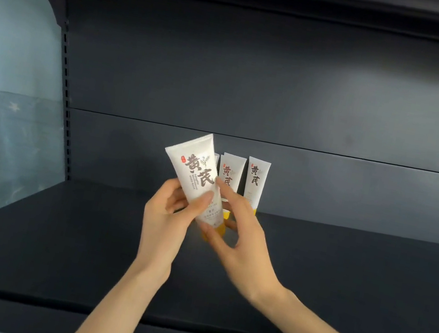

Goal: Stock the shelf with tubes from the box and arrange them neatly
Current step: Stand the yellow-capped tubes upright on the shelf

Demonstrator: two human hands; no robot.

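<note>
Tube (pixel 198 180) is being held tilted, cap down, above the shelf (pixel 339 275), just before the standing tubes (pixel 255 181). Left grip (pixel 164 221) is clasping its body; right grip (pixel 240 240) is pinching its capped end. A tilted set-down is risking toppling that row.

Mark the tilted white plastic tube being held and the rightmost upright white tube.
Tilted white plastic tube with yellow cap (pixel 197 171): head view, printed front.
Rightmost upright white tube (pixel 254 184): head view, middle of its body.
</note>
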